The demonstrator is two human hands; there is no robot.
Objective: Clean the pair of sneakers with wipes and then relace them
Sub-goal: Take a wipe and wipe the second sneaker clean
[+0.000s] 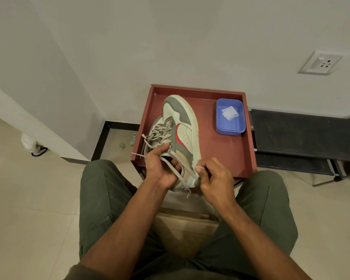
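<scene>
Sneaker: I am holding one sneaker (182, 126) on its side over the near edge of the red tray (236, 156), toe pointing far.
Left hand: my left hand (160, 168) is gripping the collar, a loose lace (177, 170) crossing it.
Right hand: my right hand (214, 176) is pinching a white wipe (198, 168) against the heel edge.
Surroundings: a blue tub (230, 130) is holding spare wipes at the far right (second sneaker half hidden behind).
Risk: the dangling lace is likely snagging under the wipe, smearing dirt onto it.
</scene>
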